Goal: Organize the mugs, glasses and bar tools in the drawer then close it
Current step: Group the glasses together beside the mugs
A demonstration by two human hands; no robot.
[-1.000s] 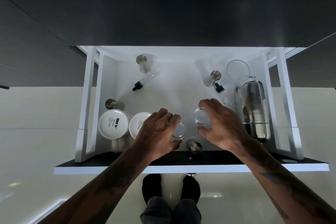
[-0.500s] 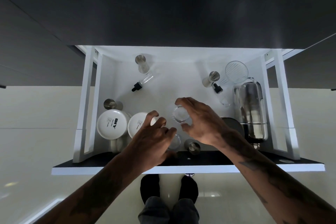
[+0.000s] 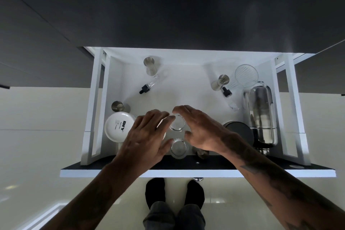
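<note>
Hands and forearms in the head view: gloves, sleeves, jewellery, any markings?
Both hands are bare: no gloves, rings or watch visible on the left hand or the right hand. No sleeves reach the forearms in view. Dark tattoos run along the right forearm, with darker patches that look like tattoos on the left forearm, hard to read in shadow.

We are standing in what looks like a home kitchen or bar nook. A deep white drawer (image 3: pixel 179 89) is pulled out from dark, handle-less cabinet fronts (image 3: pixel 168 5), above a glossy cream tiled floor (image 3: pixel 37 145). Inside we see white mugs (image 3: pixel 119 129), clear glasses (image 3: pixel 177 122), steel jiggers (image 3: pixel 222 81), dropper bottles (image 3: pixel 148 86) and a polished cocktail shaker (image 3: pixel 260 114). Our socked feet (image 3: pixel 174 192) suggest a household.
</note>
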